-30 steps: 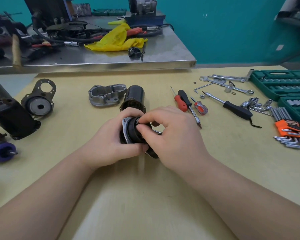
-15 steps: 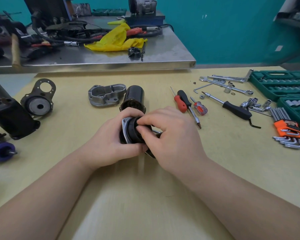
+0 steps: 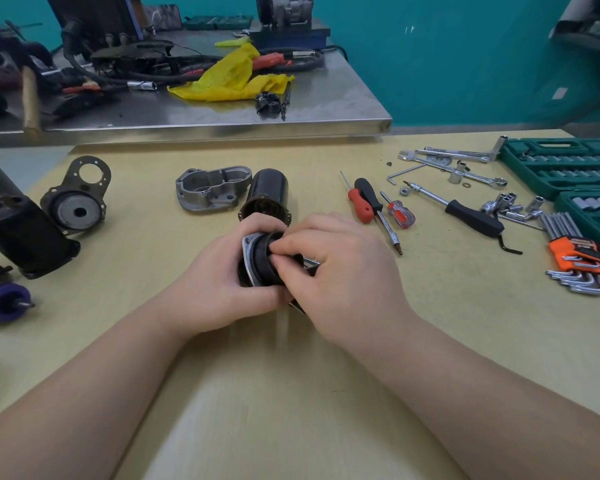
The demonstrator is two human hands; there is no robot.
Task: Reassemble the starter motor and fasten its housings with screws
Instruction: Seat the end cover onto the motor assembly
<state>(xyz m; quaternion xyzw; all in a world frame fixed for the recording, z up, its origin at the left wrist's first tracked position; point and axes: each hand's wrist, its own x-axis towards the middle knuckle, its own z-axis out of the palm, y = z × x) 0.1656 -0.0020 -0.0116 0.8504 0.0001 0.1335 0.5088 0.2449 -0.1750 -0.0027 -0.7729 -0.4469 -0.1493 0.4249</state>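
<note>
Over the last second I see very little shift: my left hand [image 3: 222, 278] still wraps the black motor part [image 3: 262, 263] with its silver flange, held just above the bench [image 3: 430, 341] at centre, and my right hand [image 3: 340, 271] has kept its fingers [image 3: 284, 263] curled in and pinching at the open face of that part, only nudging slightly. I judge that something small is still being seated or turned there, so the refit is in an early stage and no housing is closed or screwed yet; what sits under the fingertips I cannot tell. The part looks like a dull black cylinder with a thin bright metal plate, hard and probably a little greasy. Just behind it a black motor can [image 3: 269, 190] lies on its side, glossy and round, and beside that a grey cast housing [image 3: 212, 190], rough and ribbed with screw holes. Further left rests a gasket plate with a hub [image 3: 77, 199] and a black block [image 3: 25, 237]. To the right lie the red screwdriver [image 3: 361, 206], a black one [image 3: 373, 200], loose sockets [image 3: 510, 204] and hex keys [image 3: 575, 268], all well apart from my hands.
</note>
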